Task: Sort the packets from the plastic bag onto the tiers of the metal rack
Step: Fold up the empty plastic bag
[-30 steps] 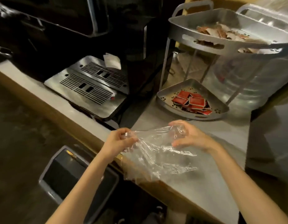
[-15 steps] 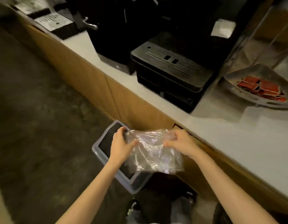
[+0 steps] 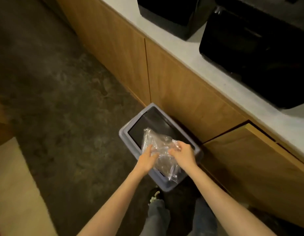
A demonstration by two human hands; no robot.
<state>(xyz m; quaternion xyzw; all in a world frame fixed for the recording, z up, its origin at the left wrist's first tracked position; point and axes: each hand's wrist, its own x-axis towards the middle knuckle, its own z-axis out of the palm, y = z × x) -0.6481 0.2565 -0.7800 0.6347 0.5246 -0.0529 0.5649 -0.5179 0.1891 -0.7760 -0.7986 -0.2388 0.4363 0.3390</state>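
A crumpled clear plastic bag (image 3: pixel 160 150) hangs between my hands directly over the bin on the floor. My left hand (image 3: pixel 146 158) grips its left side. My right hand (image 3: pixel 183 155) pinches its right side, fingers curled into the film. No packets show inside the bag. The metal rack and the packets are out of view.
A grey bin (image 3: pixel 165 184) with a dark swing lid stands on the dark floor against the wooden cabinet front (image 3: pixel 173 86). A pale countertop (image 3: pixel 216 79) above carries black machines (image 3: pixel 260 53). My legs and a shoe (image 3: pixel 153 195) are below the bin.
My view has swung down and left, away from the rack and counter. Both hands have carried the bag off the counter and lowered it over the bin.
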